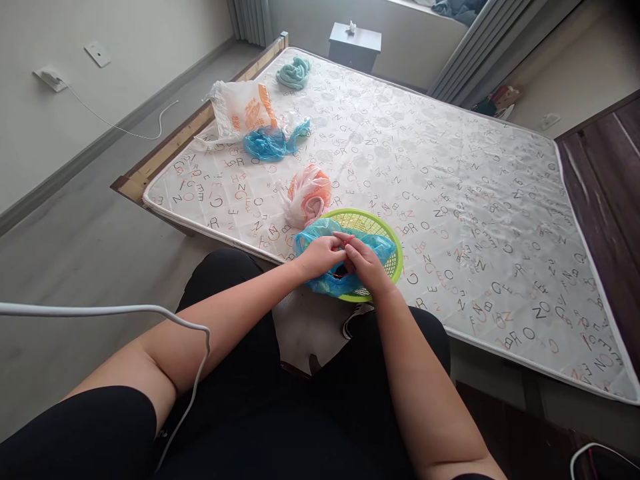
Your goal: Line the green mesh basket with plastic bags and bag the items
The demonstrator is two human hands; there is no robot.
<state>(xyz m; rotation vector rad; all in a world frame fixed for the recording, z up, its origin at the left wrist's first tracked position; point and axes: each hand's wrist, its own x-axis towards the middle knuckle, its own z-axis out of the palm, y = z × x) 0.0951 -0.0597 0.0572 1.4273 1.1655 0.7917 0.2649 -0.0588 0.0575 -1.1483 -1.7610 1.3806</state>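
Observation:
My left hand (320,257) and my right hand (364,264) meet over a green plastic basket (399,260) at the mattress edge. Both are closed, fingertips together around a small red thing (349,239) too small to name and mostly covered by my fingers. Below them a blue plastic bag (327,285) lies spread in the basket, with something dark showing in its opening. Touching the basket's far left side is a white and orange plastic bag (305,197) with a pink roll in its mouth.
The mattress (450,200) bears a crumpled blue bag (270,143), a white and orange bag (245,110) and a teal cloth (294,72). A small bedside table (355,37) stands beyond. One white cable (125,309) crosses over my left arm.

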